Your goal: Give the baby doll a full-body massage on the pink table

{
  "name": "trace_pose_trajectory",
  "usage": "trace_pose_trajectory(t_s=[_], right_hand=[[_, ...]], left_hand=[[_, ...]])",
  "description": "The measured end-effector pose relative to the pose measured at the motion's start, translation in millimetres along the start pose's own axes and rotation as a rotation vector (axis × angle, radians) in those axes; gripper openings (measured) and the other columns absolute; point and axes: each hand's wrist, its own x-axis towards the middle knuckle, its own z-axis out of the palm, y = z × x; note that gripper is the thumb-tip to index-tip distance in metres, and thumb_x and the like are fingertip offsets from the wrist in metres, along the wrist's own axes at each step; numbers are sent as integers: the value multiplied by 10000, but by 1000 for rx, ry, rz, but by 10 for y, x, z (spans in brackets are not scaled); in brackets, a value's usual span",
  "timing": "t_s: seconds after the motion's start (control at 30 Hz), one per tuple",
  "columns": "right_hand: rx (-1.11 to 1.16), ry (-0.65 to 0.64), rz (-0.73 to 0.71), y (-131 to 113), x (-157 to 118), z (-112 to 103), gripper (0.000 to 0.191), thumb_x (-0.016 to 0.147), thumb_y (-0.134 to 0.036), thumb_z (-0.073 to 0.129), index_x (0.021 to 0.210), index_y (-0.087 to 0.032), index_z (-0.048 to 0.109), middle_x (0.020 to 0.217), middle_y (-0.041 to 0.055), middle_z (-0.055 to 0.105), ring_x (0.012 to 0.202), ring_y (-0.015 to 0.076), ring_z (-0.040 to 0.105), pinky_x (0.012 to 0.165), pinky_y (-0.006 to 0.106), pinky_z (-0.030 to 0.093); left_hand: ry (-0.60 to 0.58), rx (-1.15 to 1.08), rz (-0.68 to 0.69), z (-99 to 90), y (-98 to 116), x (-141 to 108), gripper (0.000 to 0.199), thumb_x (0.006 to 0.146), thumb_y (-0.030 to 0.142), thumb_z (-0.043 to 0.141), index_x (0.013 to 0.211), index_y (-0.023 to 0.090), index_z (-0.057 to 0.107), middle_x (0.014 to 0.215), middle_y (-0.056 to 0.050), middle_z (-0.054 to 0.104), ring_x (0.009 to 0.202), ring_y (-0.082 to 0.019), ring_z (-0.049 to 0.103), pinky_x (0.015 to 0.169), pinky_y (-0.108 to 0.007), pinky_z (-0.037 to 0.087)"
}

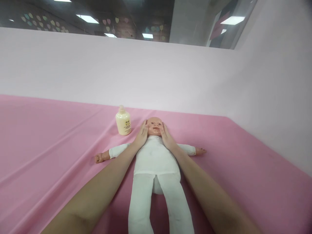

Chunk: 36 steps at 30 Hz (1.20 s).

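A baby doll [157,159] with a white cloth body lies on its back, arms spread wide and legs toward me. Its head is at the far end, between my two hands. My left hand [141,136] rests along the left side of the doll's head, fingers stretched out and pointing away from me. Against the other cheek lies my right hand [167,136], its fingers also extended, with the thumb near the doll's mouth. Both palms touch the head rather than wrap round it. My forearms pass over the doll's arms.
A cream-coloured pump bottle [123,123] stands upright to the left of the doll's head. Pink cloth [60,136] with folds covers the surface. A white wall [122,71] rises behind and on the right, with a window [136,19] above it.
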Motion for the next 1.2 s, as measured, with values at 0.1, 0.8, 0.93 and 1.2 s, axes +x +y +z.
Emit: trace_pose_trajectory(t_s=[0.1, 0.8, 0.93, 1.2], right_hand=[[5, 8, -3, 23, 12, 7, 885, 895, -770, 260, 1580, -228, 117, 1641, 19, 164, 1520, 195, 155, 1264, 400, 85], [27, -5, 4, -40, 5, -11, 949, 858, -714, 485, 1579, -226, 109, 1618, 44, 244, 1499, 221, 237, 1258, 414, 142], [96, -35, -2, -62, -16, -15, 1099, 760, -625, 689, 1579, -225, 75, 1558, 88, 370, 1421, 260, 398, 1210, 438, 287], [208, -42, -1, -91, -17, 33, 1233, 642, -491, 835, 1576, -262, 64, 1505, 85, 451, 1373, 272, 464, 1177, 456, 361]], left_hand=[[22, -25, 12, 15, -5, 9, 639, 1008, 527, 246, 1520, 150, 315, 1615, -92, 257, 1505, -165, 200, 1250, -351, 116], [-22, -16, -7, -7, 47, 6, 719, 940, 552, 450, 1533, 182, 284, 1620, -99, 237, 1509, -217, 189, 1245, -389, 129], [-23, 7, 21, -5, 55, 6, 928, 803, 519, 673, 1541, 152, 246, 1595, -148, 270, 1486, -280, 245, 1226, -418, 204], [-62, -5, 23, -23, 12, 23, 991, 770, 484, 715, 1549, 134, 212, 1603, -154, 231, 1497, -274, 213, 1230, -387, 190]])
